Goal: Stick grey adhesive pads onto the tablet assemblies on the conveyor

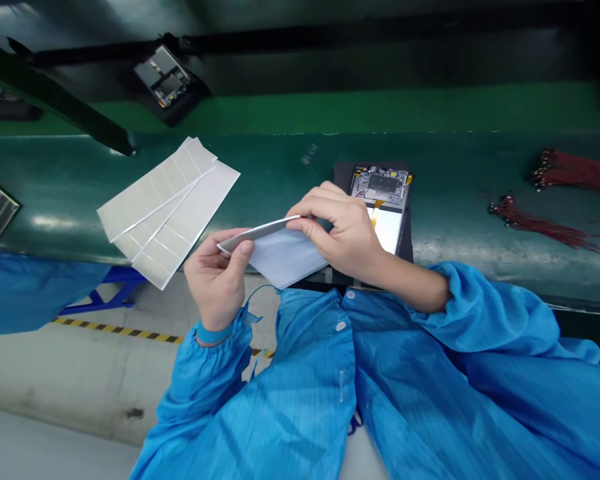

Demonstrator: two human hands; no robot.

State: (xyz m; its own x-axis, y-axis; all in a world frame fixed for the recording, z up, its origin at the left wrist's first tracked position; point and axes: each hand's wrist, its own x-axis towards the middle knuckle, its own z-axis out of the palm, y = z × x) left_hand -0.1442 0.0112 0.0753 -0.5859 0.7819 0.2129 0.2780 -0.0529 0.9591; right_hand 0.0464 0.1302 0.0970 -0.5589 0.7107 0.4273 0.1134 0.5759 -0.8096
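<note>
Pale film sheet point(280, 259) hangs between both hands, above the near edge of the green conveyor belt point(300, 163). Left hand point(215, 283) pinches its left end between thumb and fingers, clamped firmly. Right hand point(343, 230) is also closed, thumb and forefinger pinching the right end. A narrow, stiffer white strip point(260, 230) runs along the far edge of the film and looks partly parted from it, though the exact layers are hard to tell. Just right of the hands, an open tablet-like device point(383, 207) with exposed circuit board lies on a black tray point(405, 247). Left of the hands, stacked pale pad sheets point(167, 210) lie on the belt. Bundles of red wires point(565, 170) lie well off to the right. Blue smock sleeves point(220, 393) sit close below. Risk: thin film could curl and stick to itself or the fingers if tacky, and a slipped pinch could crease it. Swinging right could brush the exposed board.
</note>
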